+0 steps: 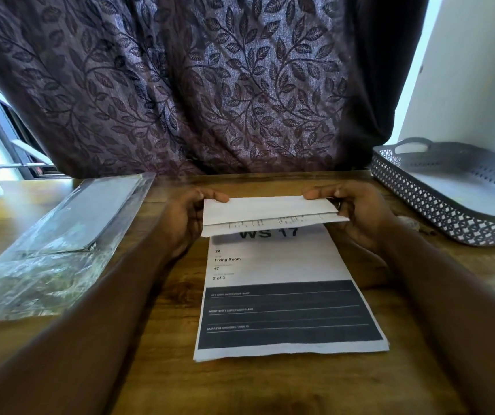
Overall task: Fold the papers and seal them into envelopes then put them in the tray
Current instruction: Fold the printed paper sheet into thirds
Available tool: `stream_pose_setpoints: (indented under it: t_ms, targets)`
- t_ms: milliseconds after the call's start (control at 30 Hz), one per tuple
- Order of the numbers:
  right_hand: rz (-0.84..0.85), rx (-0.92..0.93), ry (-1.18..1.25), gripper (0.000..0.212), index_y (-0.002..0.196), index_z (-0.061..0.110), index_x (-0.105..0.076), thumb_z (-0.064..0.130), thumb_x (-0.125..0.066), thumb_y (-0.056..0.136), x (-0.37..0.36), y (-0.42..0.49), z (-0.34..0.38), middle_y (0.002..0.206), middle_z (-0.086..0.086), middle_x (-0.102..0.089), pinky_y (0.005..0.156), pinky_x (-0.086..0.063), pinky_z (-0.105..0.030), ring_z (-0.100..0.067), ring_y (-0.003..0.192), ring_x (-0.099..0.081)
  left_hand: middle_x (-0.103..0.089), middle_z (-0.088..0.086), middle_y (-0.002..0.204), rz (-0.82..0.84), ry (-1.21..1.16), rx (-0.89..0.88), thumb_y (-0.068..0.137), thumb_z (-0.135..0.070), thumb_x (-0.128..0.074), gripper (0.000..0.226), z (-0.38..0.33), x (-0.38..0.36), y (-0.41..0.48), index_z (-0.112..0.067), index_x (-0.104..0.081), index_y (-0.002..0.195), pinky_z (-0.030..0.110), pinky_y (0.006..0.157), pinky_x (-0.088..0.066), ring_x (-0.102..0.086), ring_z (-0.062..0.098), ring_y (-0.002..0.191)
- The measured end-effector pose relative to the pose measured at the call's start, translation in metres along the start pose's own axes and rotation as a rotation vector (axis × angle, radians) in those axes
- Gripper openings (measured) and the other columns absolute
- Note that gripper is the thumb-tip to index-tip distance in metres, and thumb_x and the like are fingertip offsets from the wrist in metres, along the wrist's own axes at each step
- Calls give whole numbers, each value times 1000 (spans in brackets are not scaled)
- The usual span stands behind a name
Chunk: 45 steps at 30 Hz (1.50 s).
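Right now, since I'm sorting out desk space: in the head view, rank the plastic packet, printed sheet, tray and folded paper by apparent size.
1. the printed sheet and the plastic packet: they look alike, so no ranking between them.
2. the tray: cut off by the frame edge, so unsure.
3. the folded paper: clearly smallest.

Left hand (185, 218) and right hand (360, 215) pinch folded paper (270, 212) over printed sheets (282, 295) on table (270, 384); tray (438, 202) right, plastic pack (60, 238) left.
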State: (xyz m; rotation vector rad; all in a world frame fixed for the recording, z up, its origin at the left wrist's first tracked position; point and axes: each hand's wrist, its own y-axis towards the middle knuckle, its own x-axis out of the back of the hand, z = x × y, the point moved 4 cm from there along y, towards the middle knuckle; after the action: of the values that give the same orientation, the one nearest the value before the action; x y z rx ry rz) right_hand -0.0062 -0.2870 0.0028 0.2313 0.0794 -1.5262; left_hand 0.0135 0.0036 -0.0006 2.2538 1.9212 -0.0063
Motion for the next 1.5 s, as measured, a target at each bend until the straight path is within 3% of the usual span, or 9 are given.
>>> stream_pose_setpoints:
  t_ms: [167, 300, 433, 600, 833, 1100, 1267, 1400, 1500]
  targets:
    - [-50, 190, -452, 18, 90, 13, -78, -2, -69, 88, 0, 1, 1, 101, 1, -78, 84, -59, -21, -12, 96, -73, -77, 3, 84, -3, 248, -94, 89, -2, -69, 13, 6, 2, 6, -7, -69, 100, 29, 63, -60, -72, 18, 75]
    - [-135, 338, -799, 22, 105, 19, -74, 5, -74, 87, -8, -1, 6, 106, 12, -72, 83, -59, -25, -13, 93, -70, -77, -2, 100, 8, 528, -155, 92, -7, -69, 18, 6, 2, 7, -20, -74, 104, 44, 84, -61, -73, 23, 92]
    - [-93, 464, -1147, 29, 124, 25, -66, 20, -65, 95, -33, -5, 11, 116, 11, -67, 78, -38, -9, -1, 101, -56, -77, -8, 94, 7, 579, -264, 92, -13, -70, 19, 1, -10, 0, -31, -76, 91, 48, 86, -59, -72, 15, 90]
    - [65, 517, -1312, 25, 122, 29, -65, 36, -53, 102, -73, -16, 7, 110, 7, -71, 93, -49, -40, -7, 92, -58, -76, -11, 94, 26, 790, -509, 93, -18, -69, 11, -11, -34, -11, -21, -78, 99, 37, 83, -58, -70, 6, 88]
    - [115, 594, -1320, 12, 94, 26, -69, 33, -59, 97, -86, -18, 10, 80, 8, -66, 65, -51, -34, -13, 73, -58, -72, -18, 88, 33, 888, -596, 89, -19, -73, 9, -15, -44, -16, -20, -79, 97, 4, 74, -43, -65, -8, 84]
    - [97, 401, -1224, 13, 97, 16, -79, 22, -68, 94, -45, -9, 19, 90, 3, -75, 74, -49, -26, -14, 83, -66, -76, -14, 88, -19, 741, -438, 86, -13, -75, 9, -9, -16, -1, -21, -80, 86, 46, 85, -57, -72, 12, 86]
    - [56, 303, -1142, 9, 93, 18, -79, 19, -70, 93, -15, -9, 19, 84, 8, -72, 68, -44, -18, -2, 78, -64, -75, -15, 83, -46, 710, -408, 86, -8, -75, 30, -9, -8, 0, -36, -73, 76, 43, 82, -58, -71, 10, 82]
    - [53, 226, -1013, 12, 97, 18, -77, 13, -66, 95, -5, -7, 14, 87, 9, -72, 76, -51, -26, -6, 82, -65, -76, -10, 84, -58, 659, -353, 88, -10, -73, 22, -4, -5, 0, -29, -76, 77, 44, 80, -56, -71, 15, 82]
    - [55, 199, -943, 17, 108, 10, -74, 6, -62, 97, -8, -8, 12, 91, 9, -70, 71, -52, -16, -7, 85, -65, -76, -10, 85, -71, 697, -332, 89, -14, -73, 19, -2, 0, 2, -29, -76, 79, 48, 80, -57, -70, 14, 81]
